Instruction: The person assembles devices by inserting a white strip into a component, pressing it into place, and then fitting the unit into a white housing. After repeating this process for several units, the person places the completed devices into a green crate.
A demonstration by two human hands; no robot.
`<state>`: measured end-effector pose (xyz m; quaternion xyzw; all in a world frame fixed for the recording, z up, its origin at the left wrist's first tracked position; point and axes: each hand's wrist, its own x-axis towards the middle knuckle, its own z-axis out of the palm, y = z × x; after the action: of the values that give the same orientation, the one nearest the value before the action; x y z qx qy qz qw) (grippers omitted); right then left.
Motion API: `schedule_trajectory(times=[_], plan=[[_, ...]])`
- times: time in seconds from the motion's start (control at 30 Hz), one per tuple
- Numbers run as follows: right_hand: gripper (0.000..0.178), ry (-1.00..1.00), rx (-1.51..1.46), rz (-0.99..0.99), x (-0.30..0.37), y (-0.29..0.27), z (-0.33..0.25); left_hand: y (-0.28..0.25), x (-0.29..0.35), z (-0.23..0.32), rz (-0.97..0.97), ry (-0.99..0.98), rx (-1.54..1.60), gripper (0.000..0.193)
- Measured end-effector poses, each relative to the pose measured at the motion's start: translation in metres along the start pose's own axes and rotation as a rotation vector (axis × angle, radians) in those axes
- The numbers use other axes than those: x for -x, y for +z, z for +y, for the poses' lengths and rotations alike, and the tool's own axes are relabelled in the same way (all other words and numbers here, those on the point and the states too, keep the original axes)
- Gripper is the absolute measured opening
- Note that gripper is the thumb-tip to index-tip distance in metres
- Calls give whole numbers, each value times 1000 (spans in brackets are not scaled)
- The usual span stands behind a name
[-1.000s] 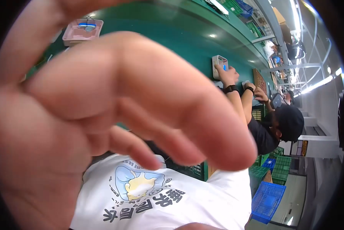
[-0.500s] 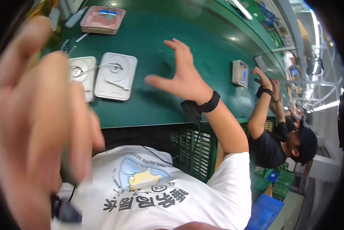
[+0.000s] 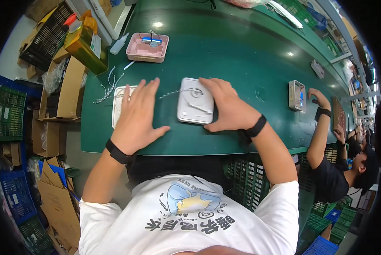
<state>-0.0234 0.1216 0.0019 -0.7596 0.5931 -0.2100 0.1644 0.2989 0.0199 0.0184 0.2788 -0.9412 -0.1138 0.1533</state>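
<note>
**Head view: both hands flat on two white units**

Head view shows my left hand [image 3: 136, 118] lying open, palm down, over the white unit [image 3: 119, 104] at the left of the desk [image 3: 241, 55], fingers spread and gripping nothing. My right hand [image 3: 228, 108] is also open, its palm and fingers pressed along the right edge of the second white unit [image 3: 195, 101], which lies flat in front of me with a round recess and a thin wire showing on top. The two units are near each other but apart, and a twisted wire [image 3: 171, 94] runs between them.

To do this well, I judge that I should keep the right unit pinned by its edge, not its face, so the recess and its wire stay in sight. My left palm hides most of the other unit, so I cannot tell how its wire lies; I would lift gently there rather than slide, lest I snag it. Loose wire ties [image 3: 107, 87] lie just beyond my left fingers, and a pink tray [image 3: 133, 51] sits farther back. A co-worker's hand [image 3: 320, 100] works by a small grey box [image 3: 296, 95] to my right, well apart.
</note>
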Motion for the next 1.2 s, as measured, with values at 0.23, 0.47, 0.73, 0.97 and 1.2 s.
schedule_trajectory(times=[0.23, 0.47, 0.73, 0.97, 1.2], plan=[[55, -84, -122, 162, -27, 10, 11, 44, -48, 24, -55, 76, 362, 135], [16, 49, -13, 331, -20, -16, 15, 60, -88, 18, -80, 187, 453, 137], [14, 313, -509, 286, -19, -8, 32, 84, -76, 28, 123, 145, 422, 138], [17, 444, -656, 302, -22, 1, 24, 80, -77, 29, 77, 69, 444, 137], [18, 486, -727, 315, -22, 3, 18, 85, -73, 28, 89, 75, 466, 138]])
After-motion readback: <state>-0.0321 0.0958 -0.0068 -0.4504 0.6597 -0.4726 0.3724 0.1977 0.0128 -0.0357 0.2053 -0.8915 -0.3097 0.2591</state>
